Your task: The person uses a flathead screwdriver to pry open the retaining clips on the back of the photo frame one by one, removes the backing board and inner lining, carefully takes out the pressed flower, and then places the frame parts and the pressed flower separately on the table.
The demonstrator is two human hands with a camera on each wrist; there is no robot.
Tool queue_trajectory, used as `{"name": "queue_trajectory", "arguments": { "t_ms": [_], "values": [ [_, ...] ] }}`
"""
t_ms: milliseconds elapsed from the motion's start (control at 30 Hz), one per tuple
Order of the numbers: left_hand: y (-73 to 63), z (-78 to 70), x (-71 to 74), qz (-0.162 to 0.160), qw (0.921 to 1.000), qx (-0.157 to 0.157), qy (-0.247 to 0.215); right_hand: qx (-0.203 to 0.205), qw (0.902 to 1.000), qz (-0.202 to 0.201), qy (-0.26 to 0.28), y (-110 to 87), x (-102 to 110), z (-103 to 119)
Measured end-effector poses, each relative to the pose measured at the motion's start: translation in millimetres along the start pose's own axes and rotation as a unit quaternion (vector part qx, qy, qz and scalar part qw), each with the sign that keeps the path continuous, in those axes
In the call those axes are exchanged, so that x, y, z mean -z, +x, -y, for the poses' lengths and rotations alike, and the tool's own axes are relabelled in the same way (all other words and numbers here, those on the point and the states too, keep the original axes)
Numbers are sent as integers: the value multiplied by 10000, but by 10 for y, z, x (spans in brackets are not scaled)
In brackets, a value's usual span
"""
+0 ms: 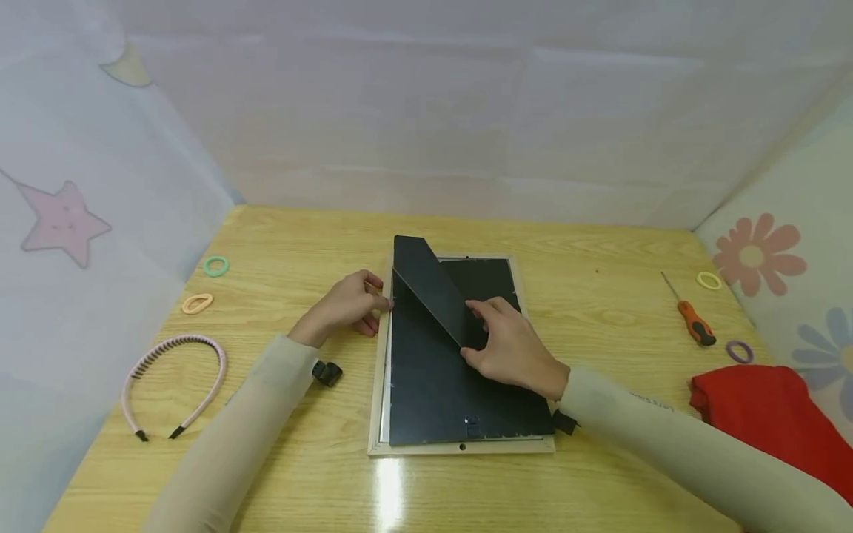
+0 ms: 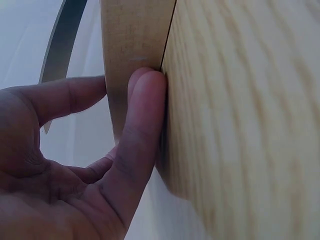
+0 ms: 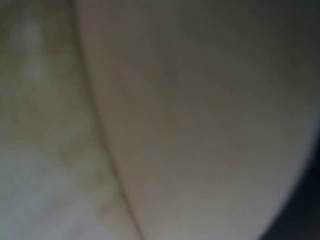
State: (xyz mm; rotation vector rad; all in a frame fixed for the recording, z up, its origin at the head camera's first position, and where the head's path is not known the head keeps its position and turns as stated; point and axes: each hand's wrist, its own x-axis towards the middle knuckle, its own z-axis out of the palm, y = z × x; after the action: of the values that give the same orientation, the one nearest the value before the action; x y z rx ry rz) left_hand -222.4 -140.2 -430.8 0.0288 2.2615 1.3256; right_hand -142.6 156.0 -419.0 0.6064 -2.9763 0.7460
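Observation:
A picture frame with a pale wooden rim (image 1: 379, 392) lies face down on the table, its black backing board (image 1: 433, 392) showing. From the board a black easel stand (image 1: 429, 281) rises at a slant, its far end lifted. My right hand (image 1: 509, 342) pinches the stand's right edge between thumb and fingers. At the frame's left side, my left hand (image 1: 348, 302) grips the rim, thumb on top and fingers against the outer side. The left wrist view shows those fingers (image 2: 142, 115) at the rim's foot, close to the tabletop. The right wrist view is a blur.
To the left lie a pink headband (image 1: 216, 363), a green ring (image 1: 215, 266) and an orange ring (image 1: 197, 303). On the right are an orange-and-black screwdriver (image 1: 696, 323), a yellow ring (image 1: 709, 280), a purple ring (image 1: 740, 352) and a red cloth (image 1: 766, 414).

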Motion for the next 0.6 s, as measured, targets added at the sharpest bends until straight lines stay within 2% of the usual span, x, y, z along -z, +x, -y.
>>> {"name": "queue_trajectory", "arguments": {
  "t_ms": [167, 267, 400, 500, 600],
  "values": [
    [-19, 11, -4, 48, 9999, 38, -83, 177, 9989, -400, 169, -84, 11, -32],
    [-19, 23, -23, 58, 9999, 41, -95, 96, 9982, -496, 307, -115, 29, -27],
    [-18, 9, -39, 39, 10000, 13, 1, 122, 9982, -591, 68, -131, 19, -33],
    [-15, -1, -38, -26, 9999, -20, 100, 545, 9945, -816, -353, -120, -9, -62],
    [-8, -3, -48, -80, 9998, -32, 171, 1083, 9862, -1067, -659, -109, -28, -100]
  ]
}}
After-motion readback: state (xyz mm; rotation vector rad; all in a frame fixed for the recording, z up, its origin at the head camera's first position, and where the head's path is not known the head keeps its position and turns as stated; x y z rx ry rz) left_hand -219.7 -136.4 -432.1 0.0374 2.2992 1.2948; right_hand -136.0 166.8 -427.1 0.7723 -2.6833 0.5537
